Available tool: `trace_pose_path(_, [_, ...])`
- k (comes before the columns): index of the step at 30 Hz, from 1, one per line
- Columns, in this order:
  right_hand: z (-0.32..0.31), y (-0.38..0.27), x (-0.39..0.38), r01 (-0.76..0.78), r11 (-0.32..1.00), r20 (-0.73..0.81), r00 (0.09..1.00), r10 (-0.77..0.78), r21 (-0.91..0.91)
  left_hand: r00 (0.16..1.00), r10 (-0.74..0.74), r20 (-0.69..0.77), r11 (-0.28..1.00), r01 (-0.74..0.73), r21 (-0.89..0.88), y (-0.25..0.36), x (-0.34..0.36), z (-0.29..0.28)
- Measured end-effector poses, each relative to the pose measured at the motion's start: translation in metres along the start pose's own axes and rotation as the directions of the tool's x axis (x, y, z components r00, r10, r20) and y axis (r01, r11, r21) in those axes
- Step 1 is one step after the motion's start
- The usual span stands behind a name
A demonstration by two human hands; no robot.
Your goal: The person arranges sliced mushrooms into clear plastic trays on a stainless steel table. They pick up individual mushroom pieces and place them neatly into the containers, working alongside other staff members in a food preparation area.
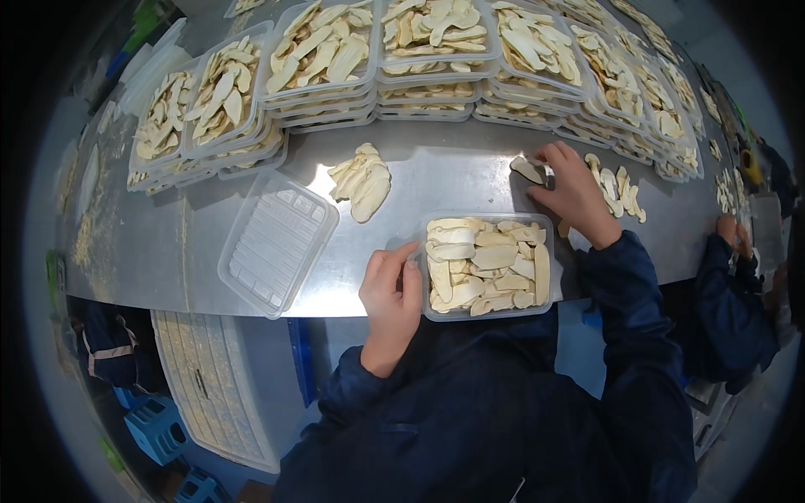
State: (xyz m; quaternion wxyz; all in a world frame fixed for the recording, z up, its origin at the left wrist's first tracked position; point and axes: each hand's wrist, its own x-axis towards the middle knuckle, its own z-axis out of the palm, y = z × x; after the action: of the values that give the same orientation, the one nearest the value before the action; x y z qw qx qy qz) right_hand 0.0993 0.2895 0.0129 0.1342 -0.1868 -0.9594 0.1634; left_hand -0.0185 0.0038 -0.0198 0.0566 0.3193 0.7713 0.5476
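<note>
In front of me a clear plastic tray [547,308] holds pale mushroom slices [495,258] laid flat in rows. Beside its left wall is my left hand [392,293], thumb and forefinger apart, the fingertips close to the rim. Beyond the tray's far right corner, my right hand [579,191] pinches a greyish mushroom slice [528,171] between thumb and fingers, just over the metal table. Several loose slices [622,191] lie to the right of that hand. Partly under the right wrist, another pale piece [579,239] shows.
Left of the tray lie a small heap of slices [362,183] and a clear plastic tray without slices [281,239]. Stacked filled trays [319,96] curve along the back of the metal table [436,159]. At the far right, another person's hands [731,230] work over the table.
</note>
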Motion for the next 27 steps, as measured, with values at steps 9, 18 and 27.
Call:
trace_pose_path(9, [0.004,-0.002,0.002,-0.126,0.992,0.011,0.992,0.126,0.021,1.0,0.012,0.007,1.0,-0.012,-0.023,0.004,0.002,-0.002])
trace_pose_path(18, [-0.003,-0.114,-0.027,0.173,0.946,0.202,0.951,-0.233,0.274,0.999,0.031,-0.013,0.998,-0.032,-0.046,-0.001,0.001,0.0])
trace_pose_path(27, [0.016,-0.124,-0.036,0.251,0.949,0.219,0.932,-0.29,0.192,1.0,-0.004,0.002,1.0,0.004,-0.028,0.002,0.001,-0.002])
